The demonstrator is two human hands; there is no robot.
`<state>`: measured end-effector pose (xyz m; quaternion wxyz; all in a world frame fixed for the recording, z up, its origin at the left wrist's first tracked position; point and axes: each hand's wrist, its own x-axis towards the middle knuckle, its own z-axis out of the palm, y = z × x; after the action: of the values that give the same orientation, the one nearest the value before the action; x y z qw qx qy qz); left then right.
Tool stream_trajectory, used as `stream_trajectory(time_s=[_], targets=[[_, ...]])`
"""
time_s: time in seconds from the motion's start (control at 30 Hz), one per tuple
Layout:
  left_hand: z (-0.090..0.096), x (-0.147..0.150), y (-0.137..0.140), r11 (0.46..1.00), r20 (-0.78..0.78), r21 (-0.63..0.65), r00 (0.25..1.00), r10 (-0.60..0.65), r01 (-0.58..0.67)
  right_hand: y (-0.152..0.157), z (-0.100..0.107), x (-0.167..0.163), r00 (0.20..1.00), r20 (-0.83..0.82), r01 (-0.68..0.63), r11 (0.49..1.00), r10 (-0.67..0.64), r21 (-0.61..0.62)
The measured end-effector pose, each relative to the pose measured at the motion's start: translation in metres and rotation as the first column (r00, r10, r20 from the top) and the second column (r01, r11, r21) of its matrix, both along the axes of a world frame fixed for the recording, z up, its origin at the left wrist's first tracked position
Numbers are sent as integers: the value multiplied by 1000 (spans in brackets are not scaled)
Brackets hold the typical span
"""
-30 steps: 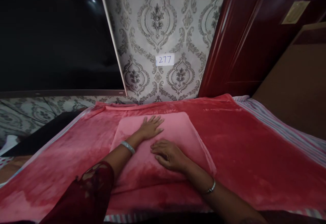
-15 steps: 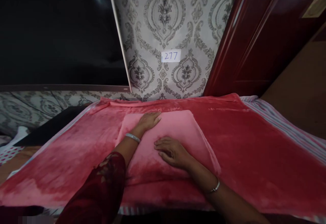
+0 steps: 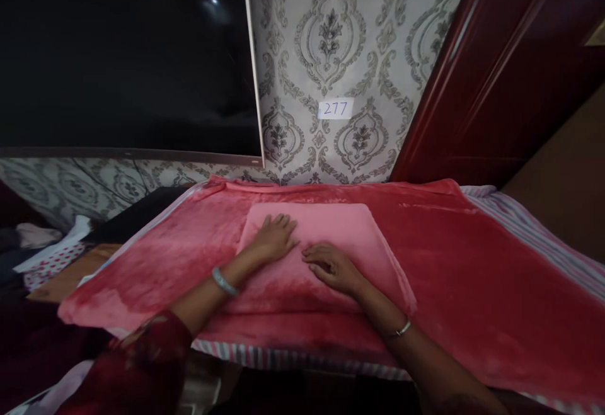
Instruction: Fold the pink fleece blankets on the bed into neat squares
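Observation:
A pink folded plush piece, its kind not clear, perhaps a blanket (image 3: 340,229), lies in the middle of a spread red plush cover (image 3: 472,276). On its left part rests my left hand (image 3: 275,237), palm down with the fingers spread. My right hand (image 3: 333,267) lies on the folded piece closer to me, fingers stretched out and slightly bent, thumb a little apart. Neither hand grips anything. The folded piece looks flat, with a darker red patch along its near side.
A large dark television screen (image 3: 127,62) stands at the back left. Patterned wallpaper carries a paper label (image 3: 335,108) reading 277. Dark red wooden furniture (image 3: 472,87) rises at the right. Striped cloth (image 3: 543,232) shows under the cover; a dotted cloth (image 3: 51,267) lies at left.
My left hand has slid towards me over the folded piece, and its fingers are more spread. My right hand stays nearly in place. The view has shifted left.

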<state>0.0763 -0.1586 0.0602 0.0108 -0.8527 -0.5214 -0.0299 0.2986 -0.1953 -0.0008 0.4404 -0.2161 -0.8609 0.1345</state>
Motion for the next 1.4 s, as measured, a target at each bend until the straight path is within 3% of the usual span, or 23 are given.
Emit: stream_trajectory(time_s=[0.2,0.37,0.47,0.6,0.77,0.97,1.17,1.4], targets=[[-35,-29,-74,997,122,82,992,-23,13,2,-5,1,1000,-7,-12,1000,12,-3],[-41,-31,-101,984,188,121,970,-151,130,8,10,3,996,84,23,978,-5,-209],[-46,-24,-111,971,159,159,967,-201,176,20,26,-8,979,185,114,980,-83,-165],[-55,-19,-117,958,142,234,969,-202,165,44,33,-41,935,349,84,996,-72,-19],[-61,-20,-119,954,164,263,968,-192,144,74,28,-72,765,638,186,979,-88,-87],[-65,-20,-120,947,193,285,959,-208,148,107,39,-84,647,746,352,930,-161,-104],[-68,-21,-120,945,210,296,955,-210,143,126,43,-91,608,755,511,849,-244,-136],[-69,-20,-121,949,234,289,953,-194,122,128,38,-91,629,720,525,843,-293,-115]])
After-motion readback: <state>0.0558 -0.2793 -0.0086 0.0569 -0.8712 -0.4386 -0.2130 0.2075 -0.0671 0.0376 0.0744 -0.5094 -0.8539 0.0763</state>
